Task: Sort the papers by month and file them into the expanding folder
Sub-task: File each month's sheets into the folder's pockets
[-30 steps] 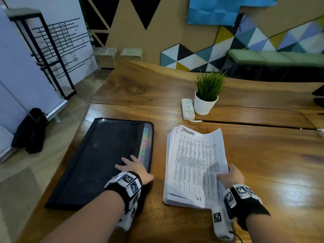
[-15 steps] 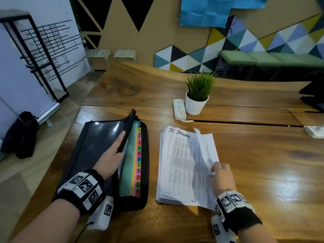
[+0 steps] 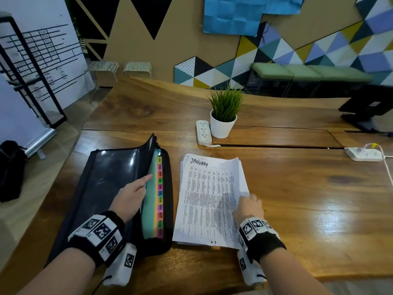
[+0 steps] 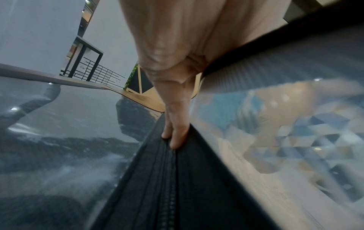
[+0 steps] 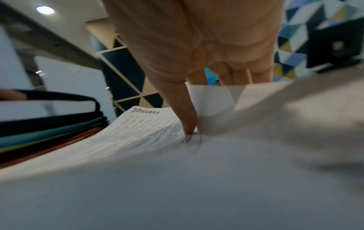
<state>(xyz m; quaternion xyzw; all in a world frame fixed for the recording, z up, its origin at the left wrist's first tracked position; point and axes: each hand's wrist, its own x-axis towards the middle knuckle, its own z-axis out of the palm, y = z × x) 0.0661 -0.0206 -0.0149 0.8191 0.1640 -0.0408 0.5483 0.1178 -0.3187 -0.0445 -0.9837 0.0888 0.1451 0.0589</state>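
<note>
A black expanding folder [image 3: 106,177] lies at the left of the wooden table, its cover raised and folded leftward. Coloured month tabs [image 3: 160,196] run along its open right side. My left hand [image 3: 136,192] grips the cover's zipper edge, thumb and fingertips meeting on it in the left wrist view [image 4: 175,137]. To the right lies a stack of printed papers [image 3: 204,199] with "JANUARY" handwritten on the top sheet. My right hand [image 3: 247,204] pinches that sheet's right edge. In the right wrist view the thumb [image 5: 187,121] is on top and the fingers are under the lifted edge.
A potted plant [image 3: 224,116] and a white power strip [image 3: 203,133] stand just behind the papers. A second white power strip [image 3: 363,154] with a cable and a black stand [image 3: 365,111] are at the far right. Bare table [image 3: 297,199] stretches right of the stack.
The folder was closed under my left hand; that hand has since lifted the cover, showing the tabs. The top sheet, curled up earlier, now lies flatter in my right hand.
</note>
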